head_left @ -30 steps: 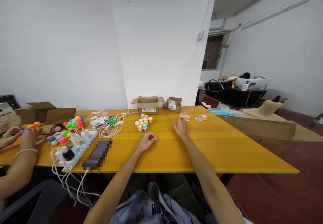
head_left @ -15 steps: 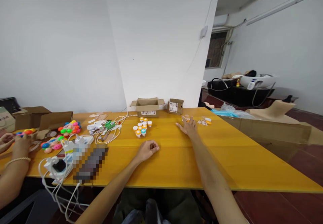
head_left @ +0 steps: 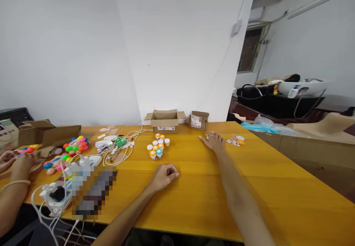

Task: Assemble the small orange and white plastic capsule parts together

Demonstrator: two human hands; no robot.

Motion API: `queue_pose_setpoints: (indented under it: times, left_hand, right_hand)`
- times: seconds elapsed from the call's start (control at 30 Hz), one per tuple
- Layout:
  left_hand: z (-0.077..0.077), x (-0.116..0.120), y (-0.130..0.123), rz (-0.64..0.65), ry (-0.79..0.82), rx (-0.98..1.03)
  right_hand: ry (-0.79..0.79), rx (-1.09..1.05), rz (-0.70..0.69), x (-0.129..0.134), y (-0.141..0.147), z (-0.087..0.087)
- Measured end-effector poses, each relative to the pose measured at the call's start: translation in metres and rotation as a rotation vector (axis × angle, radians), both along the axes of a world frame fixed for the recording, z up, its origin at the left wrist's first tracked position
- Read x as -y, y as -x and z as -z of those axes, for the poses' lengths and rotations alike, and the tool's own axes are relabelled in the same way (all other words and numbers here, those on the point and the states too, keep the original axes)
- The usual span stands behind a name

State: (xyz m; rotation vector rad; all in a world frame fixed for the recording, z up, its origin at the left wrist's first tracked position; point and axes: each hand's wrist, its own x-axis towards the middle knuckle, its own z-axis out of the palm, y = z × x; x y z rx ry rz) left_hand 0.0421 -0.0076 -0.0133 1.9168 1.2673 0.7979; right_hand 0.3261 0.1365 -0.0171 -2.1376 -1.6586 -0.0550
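Observation:
My left hand (head_left: 165,176) rests on the table, its fingers curled round toward the thumb with nothing visible inside. Beyond it stands a cluster of small clear jars (head_left: 155,147) with orange, white and teal lids. Farther forward, my right hand (head_left: 215,142) lies low over the table with fingers apart. Something small and pale shows by its thumb, and what is under the palm is hidden. To the right of that hand are loose small pieces (head_left: 232,141) and an orange-and-white lid or jar (head_left: 240,140).
An open cardboard box (head_left: 165,122) and a smaller box (head_left: 199,121) stand against the wall. Cables (head_left: 119,159), a power strip (head_left: 59,196) and a blurred dark object (head_left: 95,192) lie left. Another person's hands (head_left: 22,164) hold colourful balls at the far left.
The view has shifted, so the table things appear farther right. My right hand has settled over the small pieces that showed beyond its fingers. The left hand keeps its curled shape.

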Motion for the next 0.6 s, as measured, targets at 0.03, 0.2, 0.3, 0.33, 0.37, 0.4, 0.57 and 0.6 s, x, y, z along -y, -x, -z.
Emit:
queue_pose_setpoints:
  times: [0.03, 0.2, 0.3, 0.33, 0.37, 0.4, 0.57, 0.6]
  left_hand:
    - [-0.001, 0.000, -0.001, -0.003, 0.008, -0.001]
    - [-0.003, -0.002, -0.005, -0.004, 0.025, 0.016]
    - [-0.003, -0.004, -0.007, -0.005, 0.029, 0.019]
    - [-0.003, -0.004, -0.008, -0.003, 0.025, 0.021]
    - [-0.003, -0.005, -0.008, -0.001, 0.020, 0.024]
    - [-0.003, -0.006, -0.008, 0.002, 0.015, 0.029]
    - [-0.003, -0.008, -0.008, 0.002, 0.016, 0.045]
    - [-0.003, -0.009, -0.008, -0.001, 0.012, 0.046]
  right_hand:
    - [0.002, 0.025, -0.010, -0.001, 0.000, 0.000]
    - [-0.050, 0.077, -0.075, -0.007, -0.006, 0.004]
    - [-0.072, 0.066, -0.121, -0.011, -0.011, 0.010]
    - [-0.079, 0.066, -0.140, -0.012, -0.012, 0.011]
    - [-0.088, 0.068, -0.161, -0.013, -0.013, 0.013]
    - [-0.098, 0.070, -0.181, -0.013, -0.014, 0.015]
    - [-0.127, 0.043, -0.276, -0.008, -0.012, 0.023]
    - [-0.124, 0.035, -0.297, -0.005, -0.010, 0.024]
